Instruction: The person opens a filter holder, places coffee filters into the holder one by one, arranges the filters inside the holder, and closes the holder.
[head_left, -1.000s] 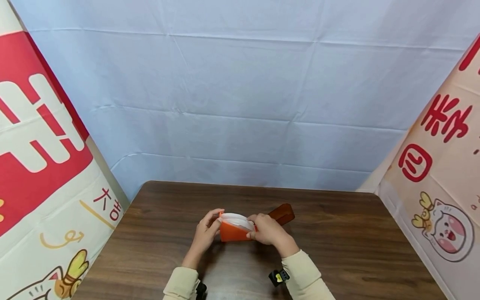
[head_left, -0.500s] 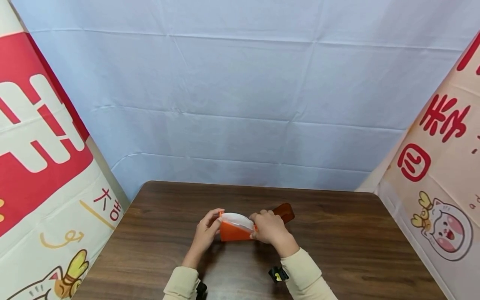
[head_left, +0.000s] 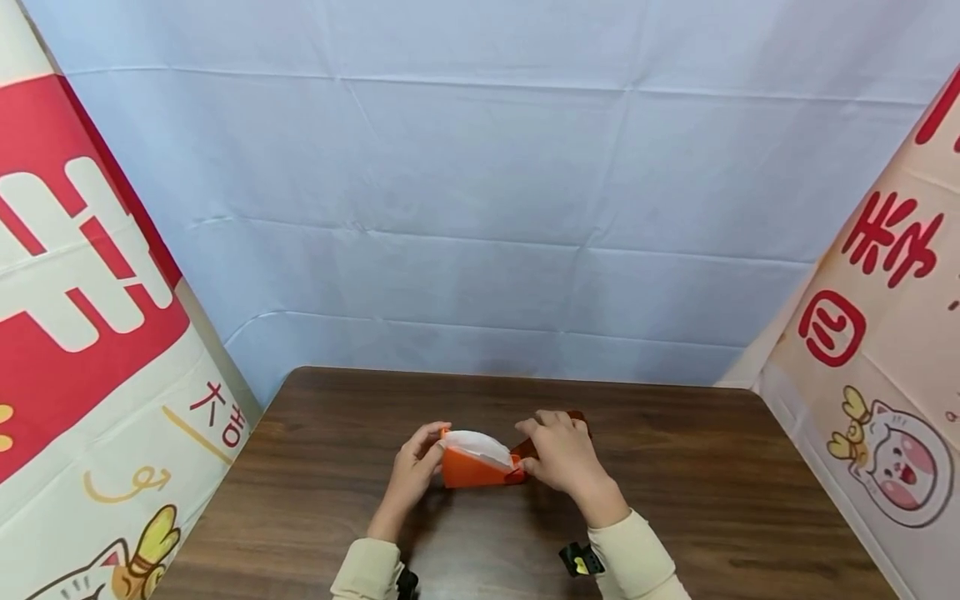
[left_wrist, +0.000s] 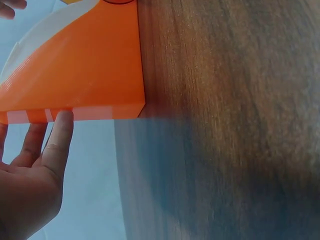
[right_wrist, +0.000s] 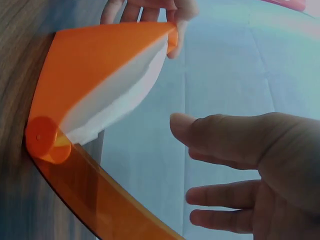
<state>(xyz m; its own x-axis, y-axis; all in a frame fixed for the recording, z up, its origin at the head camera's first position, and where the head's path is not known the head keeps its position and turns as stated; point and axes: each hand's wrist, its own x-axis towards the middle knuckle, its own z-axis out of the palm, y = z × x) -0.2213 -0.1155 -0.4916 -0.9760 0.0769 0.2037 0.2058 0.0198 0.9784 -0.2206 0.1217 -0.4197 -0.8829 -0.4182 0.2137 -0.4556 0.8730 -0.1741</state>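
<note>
An orange box (head_left: pixel 474 471) with a slanted opening stands upright on the table, a stack of white papers (head_left: pixel 478 445), curved on top like coffee filters, inside it. My left hand (head_left: pixel 414 468) grips the box's left end, fingertips on its end wall in the left wrist view. A translucent orange-brown lid (right_wrist: pixel 112 197) is swung out from a round hinge (right_wrist: pixel 41 137) at the other end. Beside that hinge end is my right hand (head_left: pixel 567 457), its thumb and fingers spread and apart from the papers in the right wrist view. From the head, it covers most of the lid.
The box is on a dark wood table (head_left: pixel 697 483). A pale blue cloth (head_left: pixel 465 208) hangs behind the far edge, and printed banners (head_left: pixel 877 417) flank both sides. Each wrist wears a small black device (head_left: pixel 581 559).
My right hand has let go of the papers' right side and moved right, over the lid, uncovering the hinge end. The left hand keeps its hold on the box.
</note>
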